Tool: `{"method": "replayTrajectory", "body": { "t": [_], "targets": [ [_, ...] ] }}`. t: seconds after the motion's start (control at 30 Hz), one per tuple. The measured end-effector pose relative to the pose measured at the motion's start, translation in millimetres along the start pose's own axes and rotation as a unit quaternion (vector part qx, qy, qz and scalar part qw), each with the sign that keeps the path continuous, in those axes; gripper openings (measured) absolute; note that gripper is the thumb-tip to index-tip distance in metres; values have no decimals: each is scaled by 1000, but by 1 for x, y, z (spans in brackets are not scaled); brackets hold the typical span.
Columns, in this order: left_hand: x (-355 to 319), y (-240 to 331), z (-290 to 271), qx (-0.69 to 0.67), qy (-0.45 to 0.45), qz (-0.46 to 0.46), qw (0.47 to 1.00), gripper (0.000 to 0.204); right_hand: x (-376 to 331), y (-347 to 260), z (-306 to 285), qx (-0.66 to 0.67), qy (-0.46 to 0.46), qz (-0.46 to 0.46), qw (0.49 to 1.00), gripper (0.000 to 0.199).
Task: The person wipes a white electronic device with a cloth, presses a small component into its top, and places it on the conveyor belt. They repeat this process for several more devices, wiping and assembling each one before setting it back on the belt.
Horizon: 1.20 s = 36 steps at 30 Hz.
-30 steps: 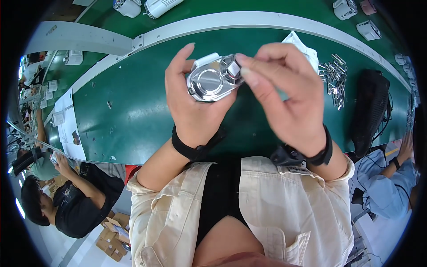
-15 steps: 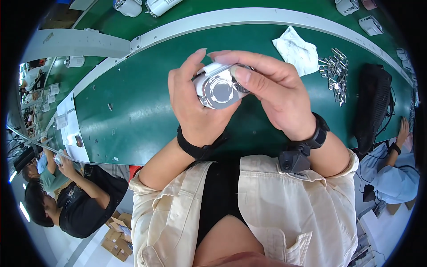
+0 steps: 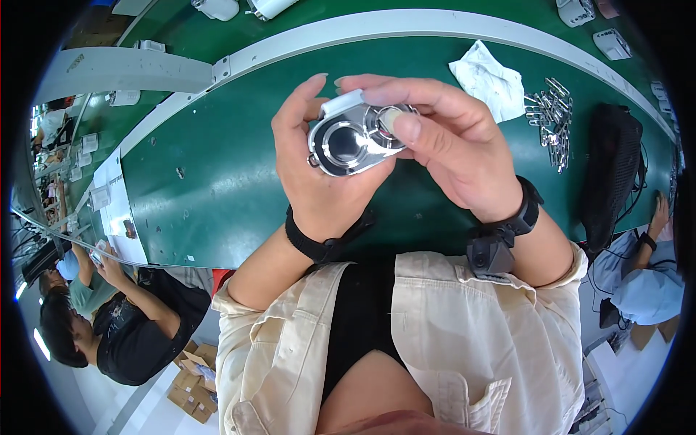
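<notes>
A white housing with a shiny chrome face (image 3: 343, 143), marked by a large round ring and a smaller round recess, is held up over the green table. My left hand (image 3: 319, 181) is closed around its left side and underside, with the thumb and fingers on opposite sides. My right hand (image 3: 464, 148) grips its right end. The right thumb presses at the smaller round recess while the fingers lie over the far edge. Whether a small part sits beneath that thumb is hidden.
Right of my hands lie a crumpled white cloth (image 3: 489, 83), a pile of small chrome parts (image 3: 552, 123) and a long black mesh case (image 3: 610, 163). A white rail (image 3: 326, 47) crosses the far side. Paper sheets (image 3: 114, 210) lie at left. Other people (image 3: 141, 330) sit at both sides.
The housing has turned in my hands, so its chrome face and smaller round recess show more. My right hand has shifted slightly right, its thumb still on the housing.
</notes>
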<state>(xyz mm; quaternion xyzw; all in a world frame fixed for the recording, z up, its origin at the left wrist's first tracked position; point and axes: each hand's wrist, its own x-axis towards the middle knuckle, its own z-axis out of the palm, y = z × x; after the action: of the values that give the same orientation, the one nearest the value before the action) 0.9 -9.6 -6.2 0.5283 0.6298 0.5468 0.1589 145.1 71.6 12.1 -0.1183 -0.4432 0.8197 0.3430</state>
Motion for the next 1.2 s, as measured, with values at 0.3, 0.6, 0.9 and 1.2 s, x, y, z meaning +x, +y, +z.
{"method": "replayTrajectory", "body": {
  "t": [0.3,0.6,0.9,1.2],
  "targets": [
    [2,0,-3,72,-7,25,997,91,-3,-5,-6,-324,-5,-143,935,21],
    [0,-2,0,74,11,26,997,92,-5,-3,0,-272,41,-135,952,18],
    [-1,-3,-2,76,5,45,996,94,-4,-8,-1,-302,19,-131,944,21],
    [0,-5,1,85,23,82,993,88,0,-2,-3,21,6,73,997,31]
  ]
}}
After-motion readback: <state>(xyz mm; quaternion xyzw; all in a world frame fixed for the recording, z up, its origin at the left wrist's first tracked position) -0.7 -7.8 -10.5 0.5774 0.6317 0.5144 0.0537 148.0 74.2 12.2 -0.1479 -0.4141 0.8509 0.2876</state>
